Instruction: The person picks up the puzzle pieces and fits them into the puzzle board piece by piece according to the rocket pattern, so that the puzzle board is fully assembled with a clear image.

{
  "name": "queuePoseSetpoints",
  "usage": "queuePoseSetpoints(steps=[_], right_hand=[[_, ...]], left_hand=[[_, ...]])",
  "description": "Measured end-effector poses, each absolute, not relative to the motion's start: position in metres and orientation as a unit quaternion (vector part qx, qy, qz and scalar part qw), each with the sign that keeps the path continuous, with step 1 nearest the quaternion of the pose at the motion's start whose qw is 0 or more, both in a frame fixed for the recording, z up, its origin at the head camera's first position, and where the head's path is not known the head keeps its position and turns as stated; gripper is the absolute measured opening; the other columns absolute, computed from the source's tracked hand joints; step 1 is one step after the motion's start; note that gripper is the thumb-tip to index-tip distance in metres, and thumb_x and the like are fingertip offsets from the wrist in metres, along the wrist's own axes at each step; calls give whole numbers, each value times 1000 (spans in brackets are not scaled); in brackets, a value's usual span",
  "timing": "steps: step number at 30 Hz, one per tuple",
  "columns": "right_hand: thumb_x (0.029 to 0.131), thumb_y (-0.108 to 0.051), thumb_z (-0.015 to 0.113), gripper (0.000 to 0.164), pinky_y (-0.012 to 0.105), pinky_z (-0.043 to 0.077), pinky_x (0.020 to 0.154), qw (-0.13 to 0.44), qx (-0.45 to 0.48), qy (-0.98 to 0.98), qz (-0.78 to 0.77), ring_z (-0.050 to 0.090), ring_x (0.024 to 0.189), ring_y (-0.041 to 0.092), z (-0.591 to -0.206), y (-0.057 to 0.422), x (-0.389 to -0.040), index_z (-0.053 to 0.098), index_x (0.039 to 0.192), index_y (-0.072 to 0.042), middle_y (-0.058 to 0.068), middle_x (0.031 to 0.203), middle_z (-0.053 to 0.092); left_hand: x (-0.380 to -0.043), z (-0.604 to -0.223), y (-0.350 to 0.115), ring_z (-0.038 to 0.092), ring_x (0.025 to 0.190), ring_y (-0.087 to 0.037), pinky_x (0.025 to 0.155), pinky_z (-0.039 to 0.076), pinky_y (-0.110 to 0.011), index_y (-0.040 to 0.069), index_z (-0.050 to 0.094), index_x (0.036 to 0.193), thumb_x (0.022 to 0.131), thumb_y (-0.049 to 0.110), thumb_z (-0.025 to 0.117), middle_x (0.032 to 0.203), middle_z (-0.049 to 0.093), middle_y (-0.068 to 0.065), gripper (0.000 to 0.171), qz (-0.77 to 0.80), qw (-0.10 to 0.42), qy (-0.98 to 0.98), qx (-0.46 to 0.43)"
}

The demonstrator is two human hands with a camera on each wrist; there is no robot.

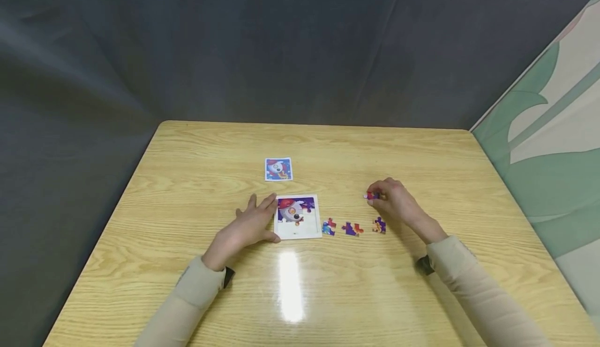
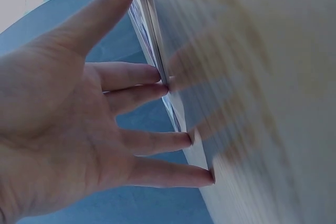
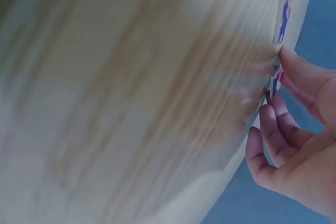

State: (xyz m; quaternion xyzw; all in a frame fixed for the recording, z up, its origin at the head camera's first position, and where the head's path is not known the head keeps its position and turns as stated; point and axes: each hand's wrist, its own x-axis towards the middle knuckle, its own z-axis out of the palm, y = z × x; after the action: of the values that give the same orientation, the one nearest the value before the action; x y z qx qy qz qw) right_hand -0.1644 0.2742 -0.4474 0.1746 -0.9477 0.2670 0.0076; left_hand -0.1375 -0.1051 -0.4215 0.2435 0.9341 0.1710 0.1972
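My left hand (image 1: 246,225) has its fingers spread, with thumb and fingertips touching the left edge of a white-framed puzzle tray (image 1: 304,231). Assembled pieces (image 1: 291,210) in the tray's upper part show a grey-white animal head with a red top; its lower part is bare white. To the right of the tray, my right hand (image 1: 397,201) pinches a red and purple puzzle piece (image 1: 372,195) between thumb and fingers, at or just above the table. The right wrist view shows this puzzle piece (image 3: 275,80) nearly edge-on, partly hidden by the fingers.
Loose puzzle pieces lie in a row right of the tray: a blue and red one (image 1: 328,227), purple and orange pieces (image 1: 351,229) close together, and an orange and purple one (image 1: 379,225). A square picture card (image 1: 278,169) lies behind the tray on the wooden table (image 1: 211,154).
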Motion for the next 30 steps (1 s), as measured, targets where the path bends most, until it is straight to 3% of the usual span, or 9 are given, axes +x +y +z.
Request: queuePoseSetpoints(steps=[9, 22, 30], right_hand=[[85, -11, 73, 22, 46, 46, 77, 34, 198, -953, 229, 58, 85, 27, -446, 268, -163, 71, 105, -1, 11, 94, 69], [80, -12, 78, 19, 33, 51, 63, 109, 278, -939, 172, 57, 78, 20, -450, 266, -165, 74, 96, -2, 9, 89, 68], [74, -10, 82, 20, 34, 53, 63, 173, 342, -910, 160, 57, 78, 24, -447, 250, -162, 74, 89, 0, 11, 85, 66]], left_hand=[[-139, -421, -103, 7, 137, -57, 94, 19, -81, -4, 28, 149, 81, 39, 75, 159, 15, -14, 93, 165, 196, 935, 246], [-140, -424, -103, 6, 138, -56, 94, 19, -81, -3, 28, 149, 80, 39, 75, 160, 14, -13, 93, 164, 200, 935, 243], [-139, -423, -104, 7, 137, -57, 93, 19, -81, -4, 27, 149, 81, 39, 75, 159, 14, -14, 93, 160, 199, 935, 247]])
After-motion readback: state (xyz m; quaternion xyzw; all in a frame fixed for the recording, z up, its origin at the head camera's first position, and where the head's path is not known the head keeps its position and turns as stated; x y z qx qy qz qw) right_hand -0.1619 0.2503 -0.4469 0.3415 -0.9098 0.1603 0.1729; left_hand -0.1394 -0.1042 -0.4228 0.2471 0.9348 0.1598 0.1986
